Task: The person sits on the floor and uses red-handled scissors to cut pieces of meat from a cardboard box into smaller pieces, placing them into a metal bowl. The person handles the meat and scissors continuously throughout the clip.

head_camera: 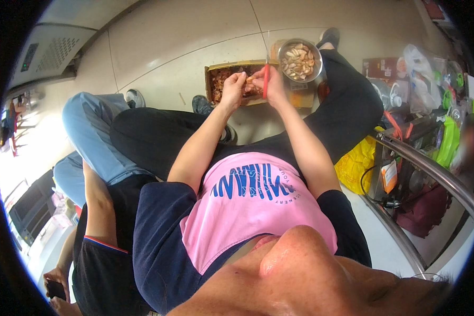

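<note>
My left hand [234, 87] is over an open cardboard box [217, 68], its thumb and fingertips pinched on a small pinkish clove [249, 80], probably garlic. Opposite it, my right hand [275, 83] grips a small knife with a red handle [266, 81]. The thin blade points away from me, past the box's far edge. My right fingertips also touch the clove. Reddish-brown dry skins [218, 85] fill much of the box. Just right of it, a round metal bowl [320, 63] holds many pale peeled cloves [299, 61].
A flat piece of cardboard [302, 96] lies under the bowl. On my right are a metal tube frame [430, 166], a yellow plastic bag [355, 166] and several plastic bottles [389, 94]. At my left sits a person in light blue trousers [91, 130]. A vented white appliance [55, 51] stands far left.
</note>
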The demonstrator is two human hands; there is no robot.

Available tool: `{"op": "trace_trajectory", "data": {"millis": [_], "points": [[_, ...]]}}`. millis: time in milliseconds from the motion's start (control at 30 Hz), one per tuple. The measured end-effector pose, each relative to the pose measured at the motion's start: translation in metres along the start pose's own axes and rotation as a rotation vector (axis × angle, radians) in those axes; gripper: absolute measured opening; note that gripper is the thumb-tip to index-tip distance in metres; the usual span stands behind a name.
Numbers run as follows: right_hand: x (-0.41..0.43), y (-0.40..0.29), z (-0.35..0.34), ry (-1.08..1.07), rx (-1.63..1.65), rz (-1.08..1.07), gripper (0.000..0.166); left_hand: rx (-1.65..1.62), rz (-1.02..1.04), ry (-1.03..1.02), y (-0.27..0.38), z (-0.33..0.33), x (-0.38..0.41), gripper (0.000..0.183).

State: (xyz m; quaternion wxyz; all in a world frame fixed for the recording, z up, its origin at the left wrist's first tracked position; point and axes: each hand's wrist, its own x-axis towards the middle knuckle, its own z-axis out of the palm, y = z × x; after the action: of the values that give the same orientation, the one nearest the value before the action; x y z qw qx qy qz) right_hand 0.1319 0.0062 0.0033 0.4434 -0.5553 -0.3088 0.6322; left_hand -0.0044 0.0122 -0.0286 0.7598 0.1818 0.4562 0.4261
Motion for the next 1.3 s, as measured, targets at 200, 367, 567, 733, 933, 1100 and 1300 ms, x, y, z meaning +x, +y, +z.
{"op": "trace_trajectory", "data": {"millis": [200,367,567,733,933,1100,1300], "points": [[0.005,0.006,-0.001,0.074,-0.240,-0.199,0.030,-0.083,-0.144,-0.156,0.004,-0.002,0.001,0.019],[0.001,0.003,0.004,0.165,-0.079,-0.190,0.027,-0.044,0.019,-0.032,0.005,0.006,-0.003,0.020],[0.006,0.011,-0.003,0.171,-0.251,-0.174,0.027,0.676,0.335,0.055,0.002,0.004,-0.003,0.014],[0.000,0.003,0.002,0.106,0.034,-0.167,0.027,0.672,0.334,0.116,0.009,0.008,-0.007,0.015],[0.001,0.005,0.001,0.088,0.326,-0.079,0.026,-0.011,0.036,0.020,0.004,0.004,-0.001,0.010],[0.001,0.001,0.000,0.193,0.065,-0.164,0.024,0.159,0.037,0.004,0.011,0.009,-0.008,0.013],[-0.001,-0.002,0.006,0.281,-0.474,-0.429,0.020,0.399,0.108,-0.015,0.010,0.010,-0.008,0.014]]}}
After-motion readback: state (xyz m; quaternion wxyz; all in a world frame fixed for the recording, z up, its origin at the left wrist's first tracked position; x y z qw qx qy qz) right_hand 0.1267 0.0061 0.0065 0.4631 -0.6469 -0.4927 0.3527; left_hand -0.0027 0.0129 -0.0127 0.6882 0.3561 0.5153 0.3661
